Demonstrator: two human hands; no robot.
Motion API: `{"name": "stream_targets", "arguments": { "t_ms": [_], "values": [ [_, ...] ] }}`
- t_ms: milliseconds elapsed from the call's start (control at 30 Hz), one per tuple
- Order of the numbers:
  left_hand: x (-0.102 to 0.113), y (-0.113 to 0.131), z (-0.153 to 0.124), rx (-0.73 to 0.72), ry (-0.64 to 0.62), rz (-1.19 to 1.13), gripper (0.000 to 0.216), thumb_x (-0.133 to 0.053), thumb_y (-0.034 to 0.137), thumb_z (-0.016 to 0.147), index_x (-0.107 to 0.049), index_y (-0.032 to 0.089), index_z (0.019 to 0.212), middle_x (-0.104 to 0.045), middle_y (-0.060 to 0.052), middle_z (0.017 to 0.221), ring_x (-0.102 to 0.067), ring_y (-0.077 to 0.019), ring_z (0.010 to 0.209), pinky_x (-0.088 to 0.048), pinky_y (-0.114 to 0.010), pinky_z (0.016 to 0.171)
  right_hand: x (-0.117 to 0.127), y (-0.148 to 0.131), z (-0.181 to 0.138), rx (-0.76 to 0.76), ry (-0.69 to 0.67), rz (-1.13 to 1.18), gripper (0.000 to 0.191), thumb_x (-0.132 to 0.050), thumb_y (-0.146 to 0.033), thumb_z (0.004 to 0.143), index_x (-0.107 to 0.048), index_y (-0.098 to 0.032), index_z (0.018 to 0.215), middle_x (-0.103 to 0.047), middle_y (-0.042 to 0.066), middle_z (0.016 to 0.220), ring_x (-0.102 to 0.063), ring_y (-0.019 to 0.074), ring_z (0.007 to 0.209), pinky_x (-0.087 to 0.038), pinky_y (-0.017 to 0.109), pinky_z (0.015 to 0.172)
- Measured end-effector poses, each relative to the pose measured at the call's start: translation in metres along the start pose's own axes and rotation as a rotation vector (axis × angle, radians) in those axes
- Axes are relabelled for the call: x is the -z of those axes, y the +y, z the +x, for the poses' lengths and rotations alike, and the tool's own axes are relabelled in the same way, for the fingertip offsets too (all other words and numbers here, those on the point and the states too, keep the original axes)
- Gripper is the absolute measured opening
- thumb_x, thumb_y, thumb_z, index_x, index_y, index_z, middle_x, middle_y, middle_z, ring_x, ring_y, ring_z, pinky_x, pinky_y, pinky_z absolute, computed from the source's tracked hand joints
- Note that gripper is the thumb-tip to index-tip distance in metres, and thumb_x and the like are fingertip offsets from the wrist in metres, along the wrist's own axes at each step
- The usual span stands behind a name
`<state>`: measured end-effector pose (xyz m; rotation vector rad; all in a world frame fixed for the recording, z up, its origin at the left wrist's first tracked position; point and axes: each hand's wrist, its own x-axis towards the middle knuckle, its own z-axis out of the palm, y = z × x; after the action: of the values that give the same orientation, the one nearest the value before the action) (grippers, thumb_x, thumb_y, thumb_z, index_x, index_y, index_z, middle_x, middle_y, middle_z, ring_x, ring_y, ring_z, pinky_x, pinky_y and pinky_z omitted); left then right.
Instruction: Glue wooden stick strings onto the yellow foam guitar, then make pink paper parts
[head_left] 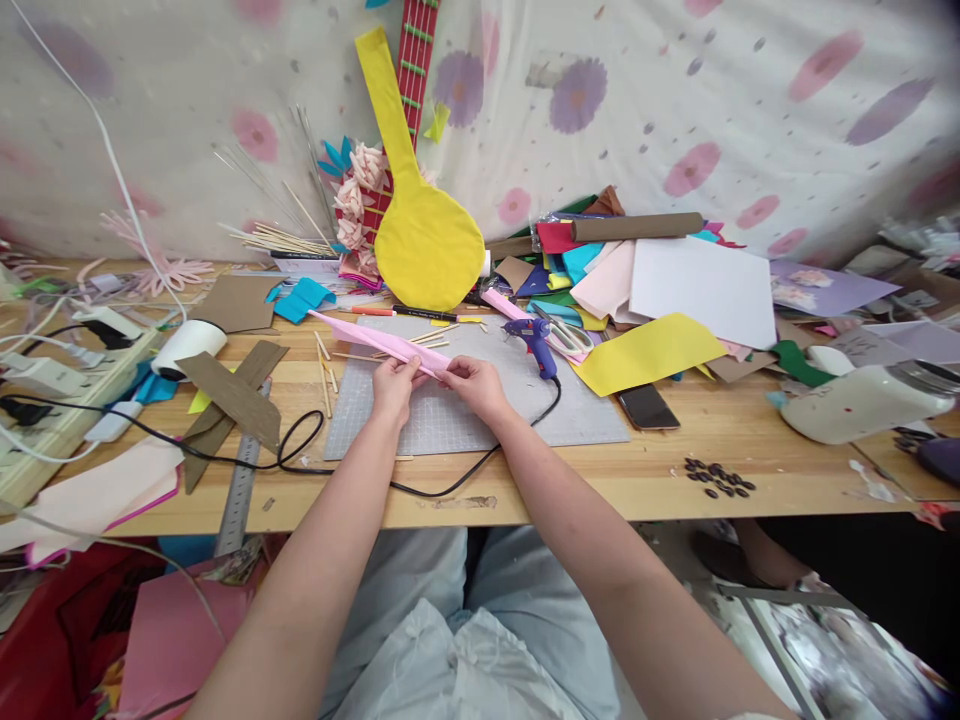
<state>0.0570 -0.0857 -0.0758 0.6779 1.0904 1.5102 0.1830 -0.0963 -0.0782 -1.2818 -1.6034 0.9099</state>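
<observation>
Both my hands pinch a long folded strip of pink crepe paper above the grey cutting mat. My left hand is closed on it near the middle of the mat. Just to its right, my right hand grips the strip's near end, thumb and fingers pressed together. The strip's far end reaches out to the upper left. Right of my hands, a purple hot glue gun lies on the mat, its black cord running left. Thin wooden sticks lie beside the mat's left edge.
A yellow banjo-shaped piece leans at the back. Coloured sheets, a white sheet and a yellow sheet pile up at the right. A phone, black beads and a white bottle lie nearer. A power strip sits left.
</observation>
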Motion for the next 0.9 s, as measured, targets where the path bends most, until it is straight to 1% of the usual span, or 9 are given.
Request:
{"name": "stream_targets", "arguments": {
  "t_ms": [167, 267, 367, 467, 600, 700, 800, 833, 900],
  "values": [
    [-0.001, 0.000, -0.001, 0.028, -0.008, -0.027, 0.006, -0.059, 0.008, 0.066, -0.057, 0.010, 0.072, -0.061, 0.000, 0.059, -0.059, -0.0089, 0.055, -0.051, -0.031, 0.070, -0.002, 0.003, 0.003, -0.065, 0.012, 0.122, 0.024, -0.063, -0.039, 0.061, -0.054, -0.017, 0.064, -0.062, -0.001, 0.059, -0.056, 0.0125, 0.056, -0.042, 0.024, 0.055],
    [-0.001, 0.002, -0.001, 0.047, -0.034, -0.043, 0.007, -0.060, 0.008, 0.066, -0.057, 0.010, 0.072, -0.061, 0.000, 0.061, -0.060, -0.0094, 0.057, -0.050, -0.032, 0.073, -0.001, 0.004, 0.004, -0.122, -0.021, 0.232, 0.025, -0.065, -0.038, 0.058, -0.051, -0.018, 0.062, -0.060, -0.001, 0.055, -0.055, 0.0119, 0.051, -0.042, 0.024, 0.053],
    [0.002, 0.007, 0.000, 0.072, -0.049, -0.075, 0.006, -0.059, 0.011, 0.069, -0.057, 0.010, 0.074, -0.063, -0.002, 0.065, -0.062, -0.0106, 0.061, -0.050, -0.033, 0.075, 0.001, 0.004, 0.006, -0.155, -0.043, 0.273, 0.025, -0.067, -0.036, 0.056, -0.050, -0.018, 0.061, -0.060, -0.002, 0.053, -0.055, 0.0118, 0.049, -0.043, 0.024, 0.051],
    [0.005, 0.011, 0.002, 0.078, -0.032, -0.130, 0.003, -0.053, 0.012, 0.075, -0.056, 0.011, 0.076, -0.064, -0.003, 0.068, -0.063, -0.0119, 0.065, -0.050, -0.034, 0.076, 0.004, 0.006, 0.007, -0.176, -0.049, 0.269, 0.025, -0.069, -0.033, 0.054, -0.050, -0.017, 0.059, -0.060, -0.002, 0.052, -0.056, 0.0115, 0.048, -0.043, 0.023, 0.050],
    [0.005, 0.014, 0.003, 0.060, -0.001, -0.119, 0.012, -0.045, 0.006, 0.078, -0.055, 0.011, 0.075, -0.064, -0.003, 0.068, -0.063, -0.0111, 0.065, -0.049, -0.034, 0.078, 0.007, 0.005, 0.007, -0.219, -0.054, 0.302, 0.025, -0.071, -0.028, 0.052, -0.050, -0.017, 0.058, -0.059, -0.002, 0.050, -0.056, 0.0107, 0.047, -0.044, 0.023, 0.049],
    [0.004, 0.014, 0.004, 0.041, 0.013, -0.107, 0.015, -0.043, 0.004, 0.078, -0.055, 0.011, 0.072, -0.064, -0.003, 0.066, -0.062, -0.0103, 0.064, -0.049, -0.033, 0.078, 0.008, 0.000, 0.005, -0.274, -0.069, 0.381, 0.025, -0.073, -0.025, 0.051, -0.050, -0.017, 0.058, -0.059, -0.002, 0.052, -0.056, 0.0106, 0.050, -0.047, 0.023, 0.052],
    [0.005, 0.012, 0.004, 0.015, -0.011, -0.086, 0.012, -0.046, 0.006, 0.077, -0.054, 0.011, 0.070, -0.063, -0.002, 0.066, -0.062, -0.0096, 0.063, -0.049, -0.031, 0.076, 0.011, -0.004, 0.005, -0.323, -0.096, 0.533, 0.023, -0.071, -0.028, 0.057, -0.056, -0.016, 0.068, -0.063, 0.000, 0.061, -0.059, 0.0113, 0.057, -0.050, 0.024, 0.059],
    [0.006, 0.011, 0.004, 0.010, -0.048, -0.067, 0.010, -0.048, 0.007, 0.076, -0.055, 0.012, 0.071, -0.064, -0.002, 0.067, -0.062, -0.0097, 0.064, -0.050, -0.030, 0.075, 0.013, -0.004, 0.006, -0.344, -0.096, 0.616, 0.023, -0.068, -0.032, 0.061, -0.057, -0.016, 0.073, -0.064, 0.001, 0.066, -0.060, 0.0118, 0.061, -0.050, 0.024, 0.061],
    [0.008, 0.009, 0.004, 0.020, -0.173, -0.003, 0.004, -0.053, 0.012, 0.074, -0.057, 0.012, 0.076, -0.065, -0.003, 0.071, -0.062, -0.0107, 0.066, -0.050, -0.029, 0.071, 0.019, -0.004, 0.008, -0.400, -0.083, 0.792, 0.025, -0.059, -0.039, 0.071, -0.058, -0.016, 0.080, -0.065, 0.003, 0.074, -0.061, 0.0126, 0.067, -0.050, 0.024, 0.063]
  ]
}}
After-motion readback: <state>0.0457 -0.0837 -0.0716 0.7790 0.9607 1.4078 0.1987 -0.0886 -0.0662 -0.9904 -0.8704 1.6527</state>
